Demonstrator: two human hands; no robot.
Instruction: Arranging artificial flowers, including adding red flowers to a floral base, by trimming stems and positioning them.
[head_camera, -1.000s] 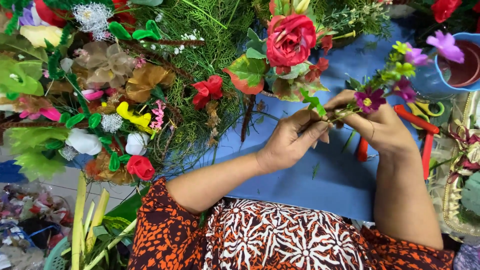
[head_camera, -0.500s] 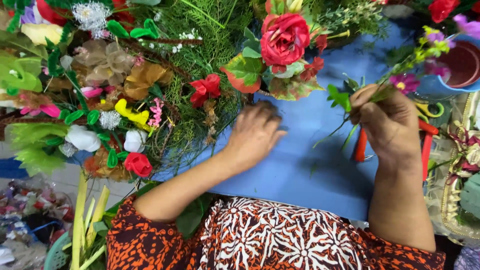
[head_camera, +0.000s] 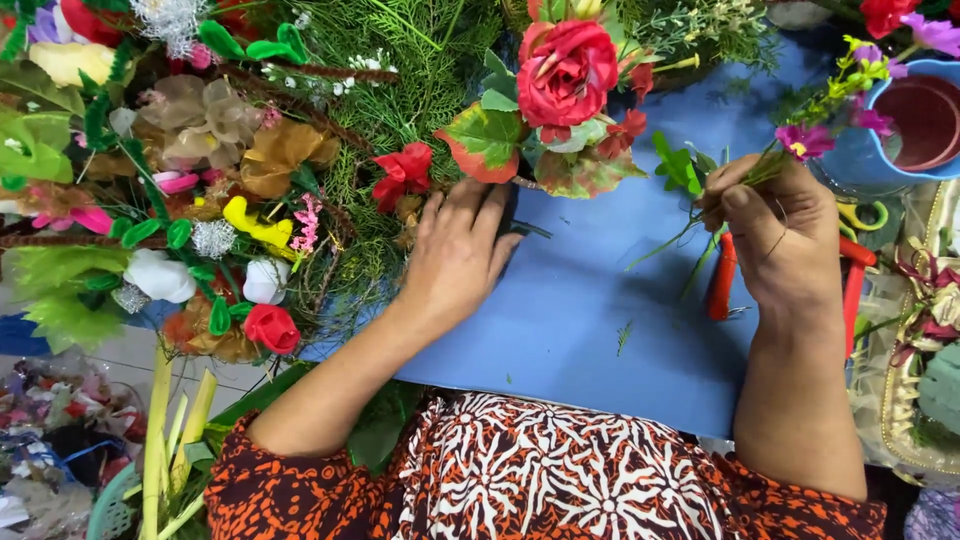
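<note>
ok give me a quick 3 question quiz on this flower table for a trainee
1. True or false: the right hand holds a sprig of small flowers.
2. Where does the left hand rest? A) on the blue bowl B) by the greenery under the big red rose C) on the lap
3. What red-handled tool lies on the blue table under the right hand?

Key: 1 true; 2 B; 3 pliers or cutters, type unclear.

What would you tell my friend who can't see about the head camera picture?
The right hand holds a sprig of small purple and yellow flowers over a blue table. The left hand rests by a big red rose and greenery.
</note>
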